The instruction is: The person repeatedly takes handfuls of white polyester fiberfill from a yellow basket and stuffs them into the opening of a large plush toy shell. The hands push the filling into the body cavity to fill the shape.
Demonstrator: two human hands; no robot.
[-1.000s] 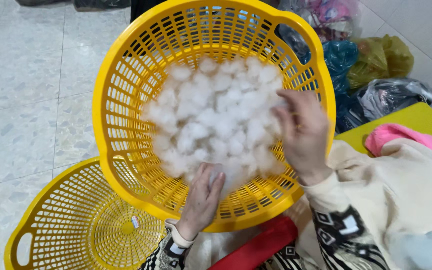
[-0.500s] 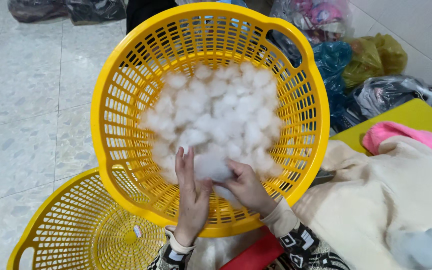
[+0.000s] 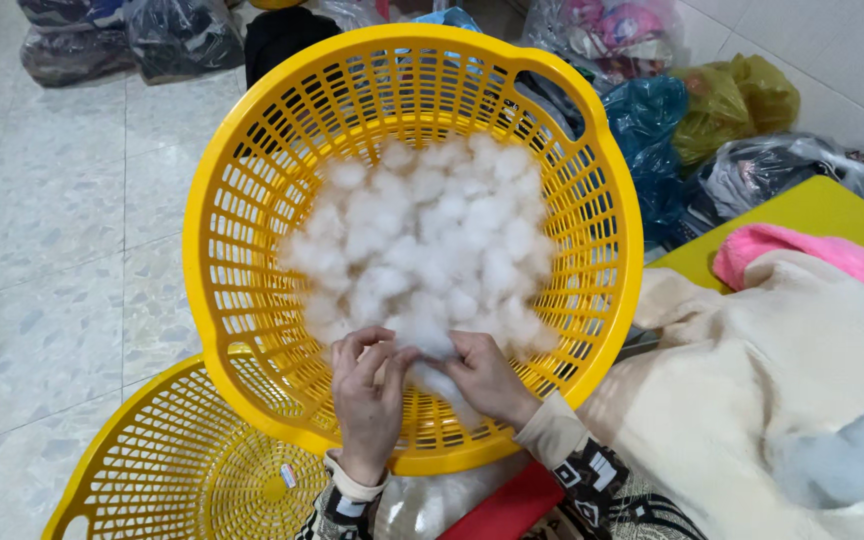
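Both my hands work at the near edge of a heap of white stuffing [image 3: 422, 250] piled in a round yellow basket [image 3: 242, 180] tilted toward me. My left hand [image 3: 367, 405] and right hand [image 3: 487, 375] sit close together, fingers curled and pinched on one tuft of the stuffing [image 3: 432, 350] between them; how firmly each hand grips it is hard to judge, since the fluff hides the fingertips. The rest of the stuffing fills the basket's middle, clumped in soft balls. A second yellow basket [image 3: 172, 470] lies beneath and to my left, on the pale speckled floor [image 3: 52, 250]. To my right lies cream fleece fabric [image 3: 792, 380] with a pink piece [image 3: 822, 255] above it, on a yellow-green surface [image 3: 812, 205]. Knotted plastic bags [image 3: 712, 100] in blue, olive and black crowd the wall beyond the basket.
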